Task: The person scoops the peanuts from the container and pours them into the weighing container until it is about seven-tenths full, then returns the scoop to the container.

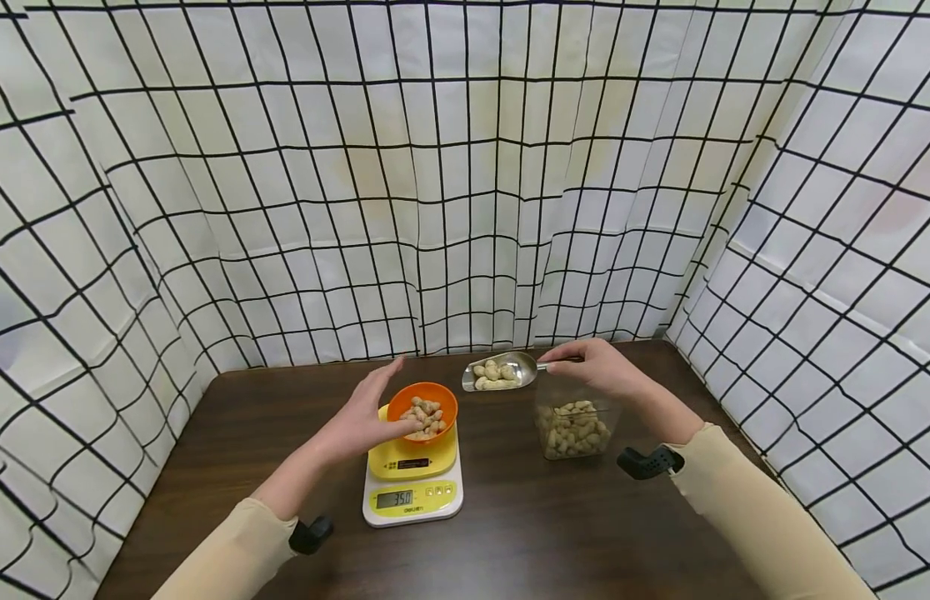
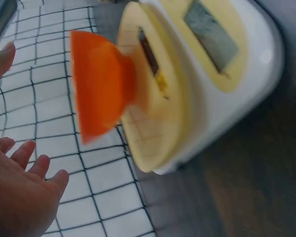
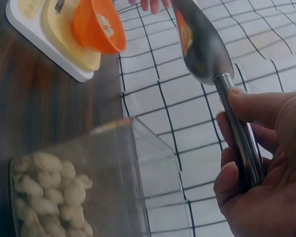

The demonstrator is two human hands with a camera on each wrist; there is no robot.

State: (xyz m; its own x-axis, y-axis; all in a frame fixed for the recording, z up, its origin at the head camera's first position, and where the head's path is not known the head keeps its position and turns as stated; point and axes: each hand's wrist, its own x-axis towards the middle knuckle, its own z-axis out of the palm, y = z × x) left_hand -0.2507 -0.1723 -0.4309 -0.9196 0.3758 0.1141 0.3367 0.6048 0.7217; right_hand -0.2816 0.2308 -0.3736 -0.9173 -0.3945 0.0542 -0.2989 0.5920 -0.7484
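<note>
My right hand (image 1: 596, 364) grips the handle of a metal scoop (image 3: 212, 54), held above and behind a clear container (image 1: 573, 429) partly filled with peanuts. Several peanuts in their shells (image 1: 495, 373) lie in the scoop, which points left. An orange bowl (image 1: 450, 404) with peanuts in it rests on the yellow platform of a kitchen scale (image 1: 412, 492), whose display seems to read 35.0. Beside the bowl's left side is my left hand (image 1: 363, 417), fingers extended and thumb spread. In the left wrist view that hand (image 2: 27, 192) stands apart from the bowl (image 2: 101, 86).
Everything stands on a dark brown wooden table (image 1: 510, 533). White cloth with a black grid (image 1: 465, 208) hangs behind the table and along both sides. Each wrist wears a black strap (image 1: 648, 463).
</note>
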